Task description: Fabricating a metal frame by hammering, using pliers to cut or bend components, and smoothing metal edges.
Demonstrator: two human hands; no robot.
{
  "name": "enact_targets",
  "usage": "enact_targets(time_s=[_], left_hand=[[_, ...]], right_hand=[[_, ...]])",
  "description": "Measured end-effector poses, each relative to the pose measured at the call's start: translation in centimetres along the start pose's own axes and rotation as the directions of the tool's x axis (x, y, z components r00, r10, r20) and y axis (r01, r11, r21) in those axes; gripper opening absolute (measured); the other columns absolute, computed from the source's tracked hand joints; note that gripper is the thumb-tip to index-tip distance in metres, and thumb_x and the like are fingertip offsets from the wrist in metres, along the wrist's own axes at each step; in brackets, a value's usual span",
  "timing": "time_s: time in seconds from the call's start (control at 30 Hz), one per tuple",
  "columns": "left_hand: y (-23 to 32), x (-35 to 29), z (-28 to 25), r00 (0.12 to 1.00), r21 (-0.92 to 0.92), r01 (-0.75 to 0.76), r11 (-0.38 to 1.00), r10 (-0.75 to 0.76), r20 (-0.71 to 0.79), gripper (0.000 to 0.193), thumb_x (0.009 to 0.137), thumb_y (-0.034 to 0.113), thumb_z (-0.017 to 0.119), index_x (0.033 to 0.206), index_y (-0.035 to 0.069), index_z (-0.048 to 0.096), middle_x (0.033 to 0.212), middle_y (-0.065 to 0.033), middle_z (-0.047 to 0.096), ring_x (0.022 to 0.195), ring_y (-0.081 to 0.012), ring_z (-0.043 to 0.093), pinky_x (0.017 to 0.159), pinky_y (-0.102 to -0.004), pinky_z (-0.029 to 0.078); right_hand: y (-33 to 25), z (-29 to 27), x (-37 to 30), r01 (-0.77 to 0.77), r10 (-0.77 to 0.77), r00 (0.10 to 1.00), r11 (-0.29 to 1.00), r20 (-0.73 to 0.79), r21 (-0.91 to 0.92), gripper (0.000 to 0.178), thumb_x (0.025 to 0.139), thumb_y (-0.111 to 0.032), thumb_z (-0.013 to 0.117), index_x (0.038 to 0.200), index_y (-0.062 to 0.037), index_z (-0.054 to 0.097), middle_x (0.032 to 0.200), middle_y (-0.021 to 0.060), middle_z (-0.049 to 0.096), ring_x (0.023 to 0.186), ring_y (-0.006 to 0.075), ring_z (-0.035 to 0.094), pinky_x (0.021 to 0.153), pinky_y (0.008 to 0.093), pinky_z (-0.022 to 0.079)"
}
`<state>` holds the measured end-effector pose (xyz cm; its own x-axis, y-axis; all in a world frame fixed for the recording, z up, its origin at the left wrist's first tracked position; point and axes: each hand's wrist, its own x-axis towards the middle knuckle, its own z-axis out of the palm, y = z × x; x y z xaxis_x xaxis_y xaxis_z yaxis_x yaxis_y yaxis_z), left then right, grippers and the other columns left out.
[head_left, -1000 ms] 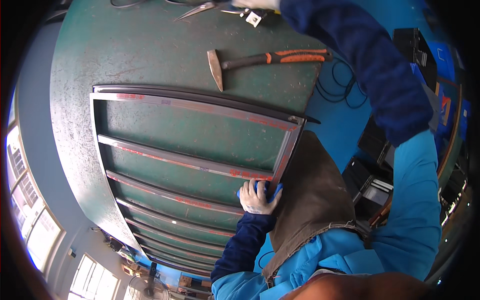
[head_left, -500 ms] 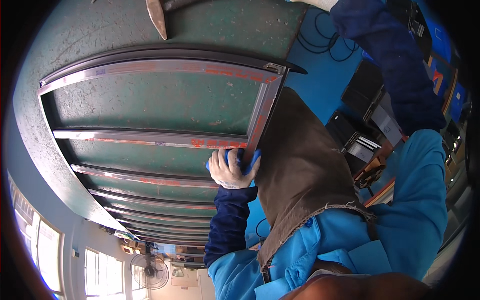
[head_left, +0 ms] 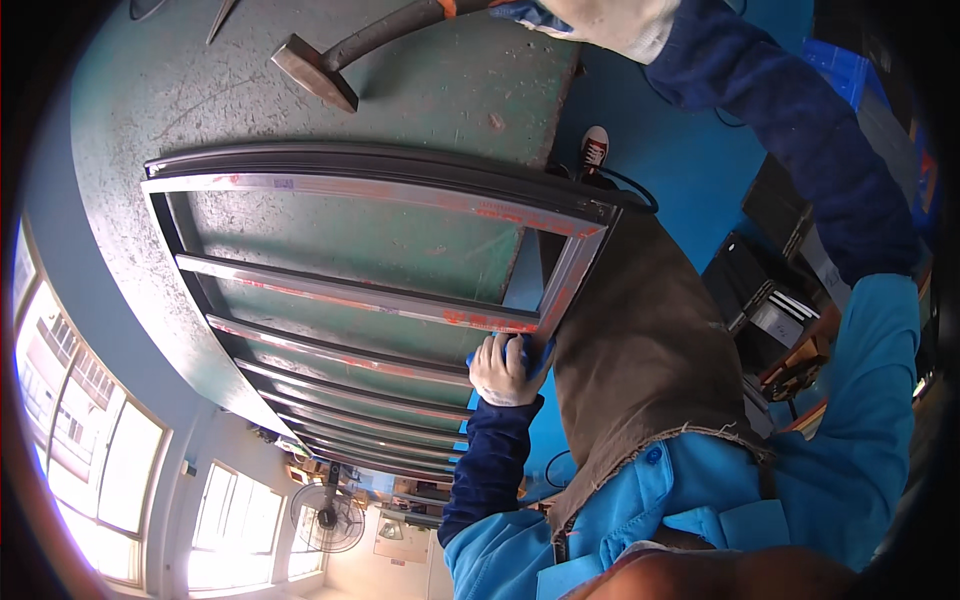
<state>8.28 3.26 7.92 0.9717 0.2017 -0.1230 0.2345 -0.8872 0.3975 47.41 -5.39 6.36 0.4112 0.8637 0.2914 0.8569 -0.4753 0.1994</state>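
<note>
A metal frame with several parallel crossbars, clad in film with red print, lies on a green worktable. Its near end sticks out past the table edge, beside my apron. My left hand, in a white glove with blue patches, is closed around the frame's end bar, next to a crossbar. At the top, my gloved right hand grips the dark handle of a hammer. The hammer's head is over the table beyond the frame; whether it touches the surface I cannot tell. My right fingers are partly cut off by the picture's edge.
A pointed metal tool lies on the table at the upper left. Black cases and a blue bin stand at my right. A shoe shows on the blue floor. A fan stands near the windows.
The frame and my left hand have shifted right, so the frame's end now overhangs the table edge. My right hand and more of the hammer have come into view.
</note>
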Motion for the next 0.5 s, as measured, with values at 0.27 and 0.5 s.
enact_targets(time_s=[0.27, 0.5], left_hand=[[-0.8, -0.7, 0.4, 0.996, 0.053, -0.089, 0.995, 0.087, 0.029, 0.038, 0.067, 0.029, 0.078, 0.088, 0.006, 0.056, 0.085, -0.0104, 0.059, 0.063, -0.0263, 0.054, 0.057, -0.0358, 0.045], [-1.4, 0.7, -0.2, 0.982, 0.199, -0.146, 0.969, 0.166, -0.089, 0.037, 0.067, 0.031, 0.078, 0.088, 0.007, 0.058, 0.083, -0.0096, 0.059, 0.063, -0.0253, 0.054, 0.057, -0.0345, 0.045]], right_hand=[[-0.9, 6.7, -3.9, -0.113, 0.143, 0.986, 0.189, 0.086, 0.975, 0.030, 0.078, -0.024, 0.065, 0.099, -0.0061, 0.052, 0.086, 0.0145, 0.058, 0.064, 0.0280, 0.061, 0.053, 0.0365, 0.049], [3.1, 2.1, 7.4, -0.057, 0.058, 0.998, 0.994, 0.000, -0.096, 0.046, 0.078, -0.034, 0.063, 0.120, -0.0170, 0.057, 0.104, 0.0144, 0.062, 0.095, 0.0330, 0.059, 0.076, 0.0484, 0.049]])
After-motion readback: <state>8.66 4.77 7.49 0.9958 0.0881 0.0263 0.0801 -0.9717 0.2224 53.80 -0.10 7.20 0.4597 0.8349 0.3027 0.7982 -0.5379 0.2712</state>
